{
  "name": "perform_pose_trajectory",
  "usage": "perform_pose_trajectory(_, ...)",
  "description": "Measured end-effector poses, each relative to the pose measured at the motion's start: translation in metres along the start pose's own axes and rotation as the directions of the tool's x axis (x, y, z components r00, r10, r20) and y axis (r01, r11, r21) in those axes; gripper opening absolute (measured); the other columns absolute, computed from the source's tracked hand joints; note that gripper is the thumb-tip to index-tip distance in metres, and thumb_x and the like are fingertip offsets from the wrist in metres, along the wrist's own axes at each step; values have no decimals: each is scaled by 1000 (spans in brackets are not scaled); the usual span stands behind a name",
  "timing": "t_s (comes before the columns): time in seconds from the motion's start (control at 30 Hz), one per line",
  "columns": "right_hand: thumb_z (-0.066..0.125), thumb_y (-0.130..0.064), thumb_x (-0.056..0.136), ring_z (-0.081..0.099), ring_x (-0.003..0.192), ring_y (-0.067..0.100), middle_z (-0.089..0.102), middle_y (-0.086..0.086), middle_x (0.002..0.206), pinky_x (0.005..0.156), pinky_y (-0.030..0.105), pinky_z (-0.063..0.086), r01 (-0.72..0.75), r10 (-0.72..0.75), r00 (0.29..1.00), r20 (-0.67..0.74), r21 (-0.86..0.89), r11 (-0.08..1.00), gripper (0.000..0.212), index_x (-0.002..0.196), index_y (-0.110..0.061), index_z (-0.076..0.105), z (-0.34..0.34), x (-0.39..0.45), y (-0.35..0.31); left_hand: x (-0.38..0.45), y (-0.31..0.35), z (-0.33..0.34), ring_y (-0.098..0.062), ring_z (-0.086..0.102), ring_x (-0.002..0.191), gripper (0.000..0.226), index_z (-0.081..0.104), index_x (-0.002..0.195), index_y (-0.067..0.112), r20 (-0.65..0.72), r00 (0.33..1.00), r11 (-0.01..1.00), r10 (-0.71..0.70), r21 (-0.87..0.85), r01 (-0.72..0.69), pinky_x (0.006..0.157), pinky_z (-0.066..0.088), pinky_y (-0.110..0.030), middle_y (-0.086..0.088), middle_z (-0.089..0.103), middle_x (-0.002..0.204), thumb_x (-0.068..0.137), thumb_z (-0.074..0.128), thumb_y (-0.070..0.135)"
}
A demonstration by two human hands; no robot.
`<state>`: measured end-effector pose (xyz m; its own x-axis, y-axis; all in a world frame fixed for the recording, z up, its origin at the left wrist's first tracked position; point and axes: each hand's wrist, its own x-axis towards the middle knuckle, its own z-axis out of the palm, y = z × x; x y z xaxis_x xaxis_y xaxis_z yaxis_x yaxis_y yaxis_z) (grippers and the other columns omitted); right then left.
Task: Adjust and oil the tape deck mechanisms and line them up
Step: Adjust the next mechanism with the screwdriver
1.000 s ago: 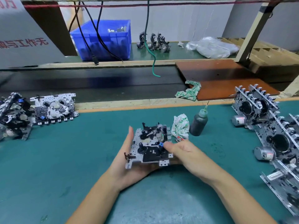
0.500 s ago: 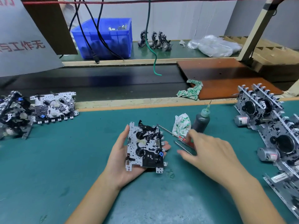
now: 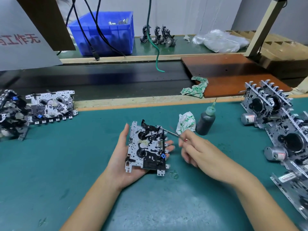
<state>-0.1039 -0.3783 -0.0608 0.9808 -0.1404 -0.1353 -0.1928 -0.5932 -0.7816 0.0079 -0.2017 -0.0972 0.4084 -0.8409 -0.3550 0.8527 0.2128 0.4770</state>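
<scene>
Head view: tape deck mechanism (image 3: 147,146) resting flat on upturned left hand (image 3: 123,161) above green mat (image 3: 50,172), fingers relaxed beneath. Right hand (image 3: 198,150) pinching thin metal tool (image 3: 170,132), tip touching mechanism's upper right edge. Oil bottle (image 3: 205,120) upright, near.

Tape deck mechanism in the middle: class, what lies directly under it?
The left hand lies palm-up under the tape deck mechanism, fingertips showing past its right edge. The palm's middle is covered.
</scene>
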Motion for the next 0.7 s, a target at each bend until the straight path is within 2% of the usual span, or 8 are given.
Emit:
perform_pose_trajectory(0.03, 35, -21, 101, 43, 54, 24, 48, -8, 52, 49, 24, 35, 17, -22, 999, 35, 130, 991, 18, 88, -18, 47, 2, 1, -3, 0, 0, 0, -36, 58, 116, 83, 64, 119, -1, -11, 1000, 1000, -2, 14, 2, 98, 45, -51, -26, 55, 130, 80, 43, 69)
perform_pose_trajectory(0.1, 35, -24, 102, 29, 41, 13, 34, -8, 46, 41, 15, 27, -1, -36, 993, 116, 303, 953, 28, 83, -13, 54, 6, 3, -6, 0, 0, -1, -32, 62, 110, 78, 68, 114, 1, -30, 1000, 1000, -8, 20, 9, 96, 49, -47, -21, 59, 128, 80, 45, 67)
perform_pose_trajectory(0.17, 36, -22, 102, 27, 38, 9, 31, -7, 45, 39, 17, 28, -67, -12, 981, 196, 390, 918, 33, 77, -11, 55, 10, 3, -8, 0, 0, -1, -29, 64, 107, 74, 71, 110, 4, -48, 999, 999, -12, 50, 15, 92, 52, -43, -18, 62, 125, 80, 45, 67)
perform_pose_trajectory(0.23, 36, -16, 101, 29, 38, 10, 35, -5, 44, 38, 18, 28, -133, 26, 971, 239, 444, 886, 35, 70, -11, 53, 13, 4, -10, 1, 1, -1, -28, 65, 106, 73, 73, 107, 7, -59, 998, 997, -15, 81, 20, 90, 54, -40, -17, 63, 123, 80, 44, 67)
perform_pose_trajectory(0.37, 41, -28, 100, 17, 37, 5, 28, -6, 44, 35, 13, 17, -223, 102, 952, 289, 422, 879, 40, 64, -14, 53, 14, 3, -12, 0, 1, -1, -29, 61, 113, 75, 70, 112, 5, -53, 998, 995, -31, 92, 36, 93, 51, -40, -19, 59, 128, 78, 46, 67)
perform_pose_trajectory(0.53, 42, -35, 99, 17, 35, 5, 27, -6, 41, 35, 13, 17, -289, 164, 931, 326, 383, 878, 46, 61, -14, 54, 12, 3, -11, 1, 1, -1, -31, 58, 118, 77, 67, 116, 3, -27, 999, 993, -39, 107, 41, 97, 48, -42, -23, 57, 130, 79, 45, 67)
perform_pose_trajectory(0.7, 40, -32, 100, 21, 32, 5, 28, -5, 40, 34, 14, 24, -355, 181, 901, 393, 432, 829, 45, 61, -12, 48, 11, 3, -9, 0, 1, 2, -31, 62, 112, 73, 70, 111, 3, -25, 999, 995, -38, 95, 40, 88, 54, -42, -22, 61, 125, 80, 45, 64)
